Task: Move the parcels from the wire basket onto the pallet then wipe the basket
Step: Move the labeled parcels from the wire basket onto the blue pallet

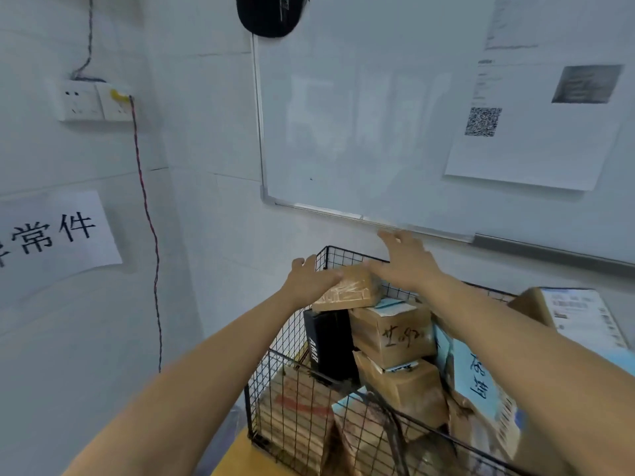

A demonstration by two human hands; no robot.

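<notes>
Top parcel [348,290], brown and taped, lies flat on the pile in the far left corner of the wire basket [292,341]. Its long axis runs left to right along the basket's back wall, the right end a bit farther from me. My left hand [311,280] grips its left end, thumb over the top. My right hand [409,266] is spread wide with straight fingers [390,239] just over the right end; contact unclear, nothing held.
</notes>
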